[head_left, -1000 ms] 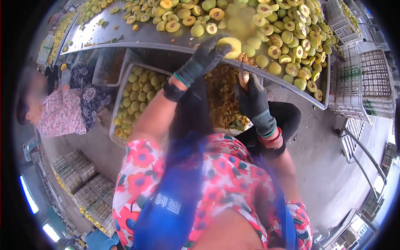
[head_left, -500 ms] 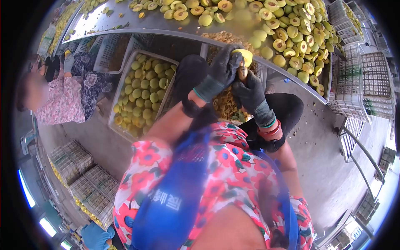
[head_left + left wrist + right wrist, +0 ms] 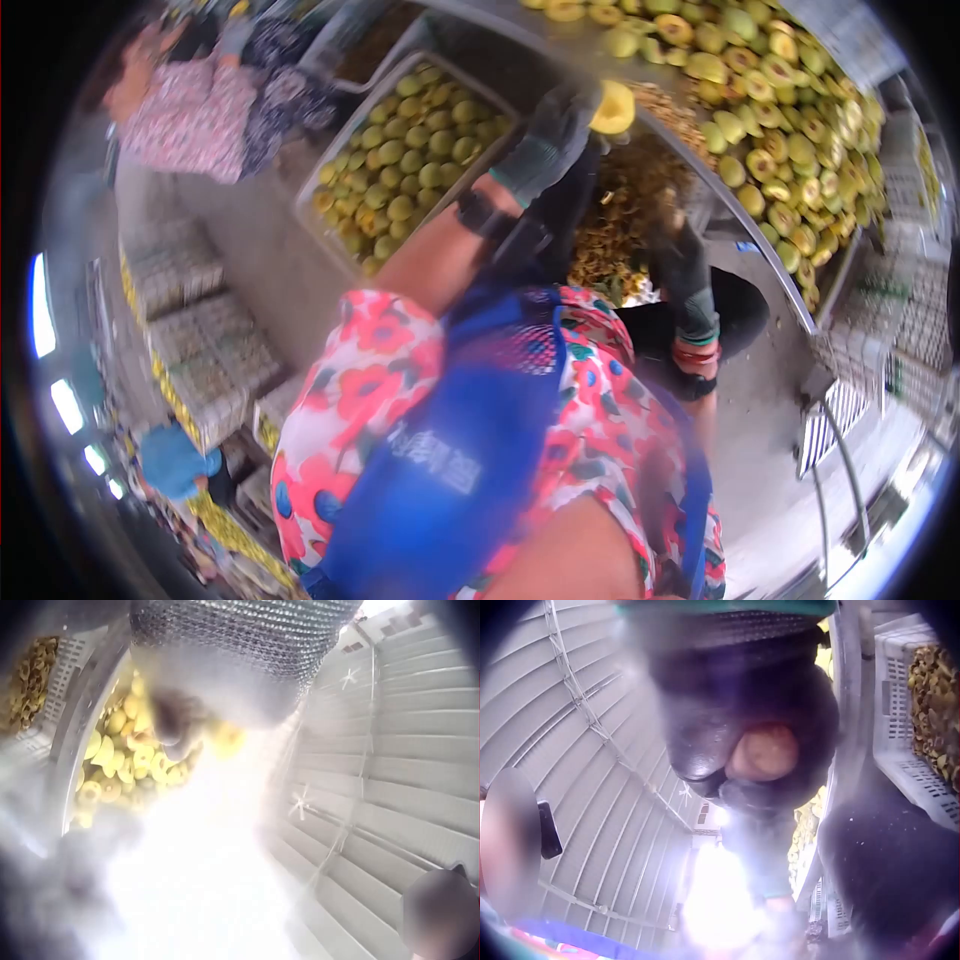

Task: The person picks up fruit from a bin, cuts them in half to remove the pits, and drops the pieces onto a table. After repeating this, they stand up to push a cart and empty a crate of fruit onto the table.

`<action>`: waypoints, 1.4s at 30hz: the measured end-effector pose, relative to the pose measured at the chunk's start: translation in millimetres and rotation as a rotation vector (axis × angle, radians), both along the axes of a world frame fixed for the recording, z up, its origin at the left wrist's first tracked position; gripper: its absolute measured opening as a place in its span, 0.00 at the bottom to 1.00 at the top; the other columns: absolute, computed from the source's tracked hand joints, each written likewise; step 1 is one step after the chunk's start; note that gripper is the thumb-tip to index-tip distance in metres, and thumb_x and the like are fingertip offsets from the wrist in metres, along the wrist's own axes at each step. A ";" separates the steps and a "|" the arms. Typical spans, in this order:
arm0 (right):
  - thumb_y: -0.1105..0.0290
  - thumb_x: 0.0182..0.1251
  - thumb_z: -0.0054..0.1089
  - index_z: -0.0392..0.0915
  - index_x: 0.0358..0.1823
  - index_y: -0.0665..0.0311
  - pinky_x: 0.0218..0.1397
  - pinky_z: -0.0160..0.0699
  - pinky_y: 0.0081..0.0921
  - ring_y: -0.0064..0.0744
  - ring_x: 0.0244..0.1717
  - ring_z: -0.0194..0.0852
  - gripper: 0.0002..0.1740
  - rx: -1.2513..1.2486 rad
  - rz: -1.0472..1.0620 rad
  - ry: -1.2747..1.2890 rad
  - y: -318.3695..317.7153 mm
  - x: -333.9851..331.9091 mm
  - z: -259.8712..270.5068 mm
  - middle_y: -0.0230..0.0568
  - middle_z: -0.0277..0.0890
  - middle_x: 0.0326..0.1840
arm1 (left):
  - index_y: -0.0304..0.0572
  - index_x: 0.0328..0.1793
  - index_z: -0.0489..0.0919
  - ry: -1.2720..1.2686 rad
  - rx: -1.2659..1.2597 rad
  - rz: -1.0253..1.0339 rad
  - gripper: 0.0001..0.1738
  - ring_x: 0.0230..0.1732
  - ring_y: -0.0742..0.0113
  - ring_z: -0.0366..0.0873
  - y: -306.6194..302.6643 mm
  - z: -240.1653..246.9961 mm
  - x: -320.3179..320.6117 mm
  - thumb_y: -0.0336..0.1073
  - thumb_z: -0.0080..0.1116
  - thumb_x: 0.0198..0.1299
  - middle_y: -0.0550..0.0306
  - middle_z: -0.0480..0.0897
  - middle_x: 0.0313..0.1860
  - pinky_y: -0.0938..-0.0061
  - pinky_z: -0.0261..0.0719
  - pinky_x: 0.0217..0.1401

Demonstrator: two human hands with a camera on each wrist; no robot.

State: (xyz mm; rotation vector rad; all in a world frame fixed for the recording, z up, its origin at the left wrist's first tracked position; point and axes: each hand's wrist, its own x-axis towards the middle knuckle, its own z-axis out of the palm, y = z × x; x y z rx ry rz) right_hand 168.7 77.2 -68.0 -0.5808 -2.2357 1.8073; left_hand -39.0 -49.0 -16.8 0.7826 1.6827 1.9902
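Observation:
In the head view my gloved left hand (image 3: 560, 135) holds a yellow peach half (image 3: 613, 107) in its fingers, over the near edge of the metal table (image 3: 735, 205). The cut face of that half shows. My gloved right hand (image 3: 682, 265) is lower and to the right, apart from the left, and blurred by motion. In the right wrist view its dark fingers curl round a wooden handle (image 3: 769, 754), whose rounded end pokes out of the fist; the rest of this tool is hidden. Below both hands lies a crate of brown-yellow scraps (image 3: 625, 215).
Halved peaches (image 3: 785, 150) are heaped on the metal table. A crate of greenish whole-looking fruit (image 3: 410, 150) stands left of my legs. Another person in a pink patterned top (image 3: 190, 115) sits at upper left. Stacked plastic crates (image 3: 205, 355) and a metal trolley (image 3: 835, 430) stand around.
The left hand reached over the table with a peach half, brought it to the tool in the right hand, and is now apart from it again. The head view has turned and shifted.

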 end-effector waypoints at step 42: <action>0.71 0.58 0.55 0.67 0.34 0.65 0.23 0.68 0.27 0.26 0.21 0.66 0.08 0.526 -0.001 -0.026 16.8 17.8 -91.5 0.39 0.67 0.23 | 0.45 0.54 0.75 0.823 -0.649 0.265 0.22 0.54 0.51 0.74 3.8 -48.4 -151.4 0.48 0.53 0.58 0.46 0.79 0.49 0.62 0.71 0.57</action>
